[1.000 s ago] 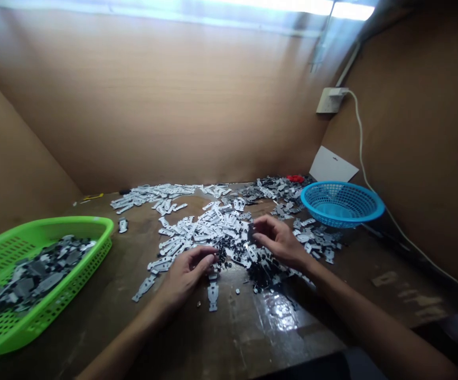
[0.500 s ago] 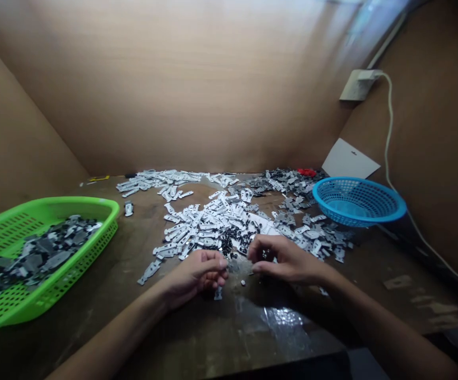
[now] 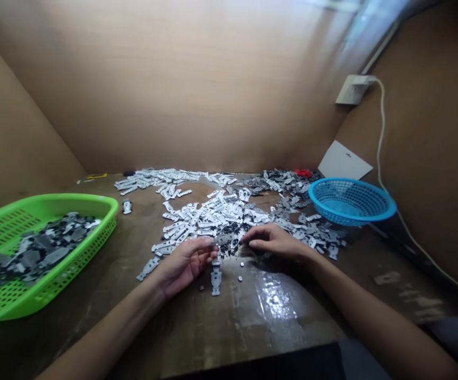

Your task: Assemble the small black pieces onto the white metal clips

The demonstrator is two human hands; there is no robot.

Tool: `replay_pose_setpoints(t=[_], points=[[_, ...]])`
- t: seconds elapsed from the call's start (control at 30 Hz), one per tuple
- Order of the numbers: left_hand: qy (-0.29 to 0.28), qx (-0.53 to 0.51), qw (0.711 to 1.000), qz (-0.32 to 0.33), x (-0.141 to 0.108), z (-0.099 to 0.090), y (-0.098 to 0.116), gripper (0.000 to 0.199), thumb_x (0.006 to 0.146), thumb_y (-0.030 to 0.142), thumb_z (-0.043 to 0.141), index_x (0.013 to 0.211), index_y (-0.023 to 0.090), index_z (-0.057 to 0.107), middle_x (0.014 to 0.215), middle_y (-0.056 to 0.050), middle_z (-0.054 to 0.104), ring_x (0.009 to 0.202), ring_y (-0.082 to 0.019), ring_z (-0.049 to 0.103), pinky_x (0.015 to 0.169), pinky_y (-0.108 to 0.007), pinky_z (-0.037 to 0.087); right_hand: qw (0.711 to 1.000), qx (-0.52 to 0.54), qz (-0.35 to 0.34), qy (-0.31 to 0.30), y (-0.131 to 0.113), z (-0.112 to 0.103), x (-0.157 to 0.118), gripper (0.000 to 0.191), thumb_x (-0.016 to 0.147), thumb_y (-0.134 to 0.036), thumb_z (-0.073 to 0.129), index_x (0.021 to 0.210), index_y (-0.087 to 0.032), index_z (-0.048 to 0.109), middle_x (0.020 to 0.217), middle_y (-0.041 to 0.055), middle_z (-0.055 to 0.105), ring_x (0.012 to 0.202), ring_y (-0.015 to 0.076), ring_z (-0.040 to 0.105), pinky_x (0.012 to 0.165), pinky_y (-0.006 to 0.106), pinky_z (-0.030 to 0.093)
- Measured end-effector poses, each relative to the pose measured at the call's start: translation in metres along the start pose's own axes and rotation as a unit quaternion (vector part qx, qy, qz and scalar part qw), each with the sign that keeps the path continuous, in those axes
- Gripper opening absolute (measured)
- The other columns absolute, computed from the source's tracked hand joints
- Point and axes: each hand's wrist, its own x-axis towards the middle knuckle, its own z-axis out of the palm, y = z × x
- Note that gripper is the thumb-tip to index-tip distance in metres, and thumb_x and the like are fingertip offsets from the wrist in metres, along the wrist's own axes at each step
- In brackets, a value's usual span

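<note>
My left hand (image 3: 185,264) is shut on a small grey metal plate (image 3: 223,239), pinching it at the fingertips. My right hand (image 3: 272,241) reaches in from the right, fingers extended beside a heap of small black parts (image 3: 232,244) and not clearly gripping anything. Just below my left fingertips, a slotted metal bracket (image 3: 215,278) lies lengthwise on the wooden table (image 3: 260,322). Many white and grey metal brackets (image 3: 208,216) are scattered behind both hands. A few tiny loose parts lie near the bracket.
A green plastic basket (image 3: 54,199) holding grey and black parts stands at the left. A blue mesh basket (image 3: 351,214) sits at the right, near a white card (image 3: 343,161) and a red object (image 3: 302,172). Wooden walls enclose the table's back and sides, with a wall socket (image 3: 351,89) and cable.
My hands have moved slightly apart. A grey plate now shows at my left fingertips, and my right fingers have stretched out towards the black parts. The whole view has shifted slightly.
</note>
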Motion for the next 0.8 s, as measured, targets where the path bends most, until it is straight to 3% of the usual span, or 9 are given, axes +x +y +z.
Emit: replay_pose_setpoints(t=[0.17, 0.23, 0.37, 0.53, 0.67, 0.8], points=[[0.016, -0.005, 1.000, -0.012, 0.002, -0.003, -0.001, 0.010, 0.077, 0.017, 0.061, 0.084, 0.012, 0.056, 0.078, -0.006, 0.065, 0.063, -0.009, 0.062, 0.061, -0.017, 0.053, 0.986, -0.089, -0.012, 0.138, 0.008, -0.008, 0.004, 0.022, 0.079, -0.029, 0.056, 0.093, -0.015, 0.066, 0.090, 0.0054, 0.067, 0.083, 0.0169, 0.061, 0.077, 0.030, 0.046], [0.017, 0.001, 1.000, -0.006, 0.002, -0.003, -0.002, 0.011, 0.076, 0.018, 0.062, 0.083, 0.012, 0.056, 0.079, -0.006, 0.065, 0.063, -0.009, 0.062, 0.061, -0.017, 0.052, 0.974, -0.152, -0.035, 0.162, 0.007, -0.009, 0.001, 0.018, 0.079, -0.026, 0.056, 0.089, -0.017, 0.067, 0.089, 0.0047, 0.066, 0.083, 0.0166, 0.060, 0.077, 0.029, 0.045], [-0.009, 0.025, 1.000, -0.004, 0.001, -0.004, -0.005, 0.014, 0.074, 0.019, 0.065, 0.083, 0.011, 0.058, 0.079, -0.006, 0.064, 0.064, -0.007, 0.061, 0.063, -0.016, 0.051, 0.949, -0.280, -0.086, 0.117, 0.002, -0.003, -0.004, 0.013, 0.080, -0.024, 0.056, 0.086, -0.019, 0.067, 0.084, 0.0040, 0.063, 0.079, 0.0155, 0.057, 0.072, 0.027, 0.043], [-0.032, 0.073, 0.997, 0.005, 0.002, -0.004, -0.009, 0.015, 0.074, 0.021, 0.066, 0.081, 0.012, 0.057, 0.078, -0.005, 0.063, 0.067, -0.008, 0.060, 0.065, -0.017, 0.048, 0.919, -0.373, -0.079, 0.096, 0.000, 0.017, 0.002, 0.016, 0.082, -0.031, 0.056, 0.089, -0.021, 0.066, 0.085, 0.0046, 0.060, 0.081, 0.0169, 0.054, 0.072, 0.027, 0.040], [-0.030, 0.125, 0.992, 0.015, 0.002, -0.002, -0.011, 0.014, 0.074, 0.022, 0.064, 0.078, 0.013, 0.054, 0.075, -0.004, 0.062, 0.063, -0.008, 0.059, 0.060, -0.016, 0.045, 0.904, -0.411, -0.076, 0.089, 0.003, 0.026, 0.008, 0.015, 0.084, -0.030, 0.054, 0.086, -0.020, 0.065, 0.084, 0.0048, 0.059, 0.083, 0.0173, 0.054, 0.072, 0.027, 0.039], [-0.035, 0.189, 0.981, 0.009, 0.002, 0.001, -0.012, 0.014, 0.076, 0.025, 0.059, 0.074, 0.014, 0.052, 0.070, -0.003, 0.061, 0.056, -0.007, 0.056, 0.052, -0.016, 0.040, 0.911, -0.388, -0.100, 0.103, 0.007, 0.023, 0.006, 0.015, 0.085, -0.025, 0.052, 0.092, -0.019, 0.064, 0.085, 0.0053, 0.061, 0.083, 0.0166, 0.055, 0.074, 0.027, 0.040]])
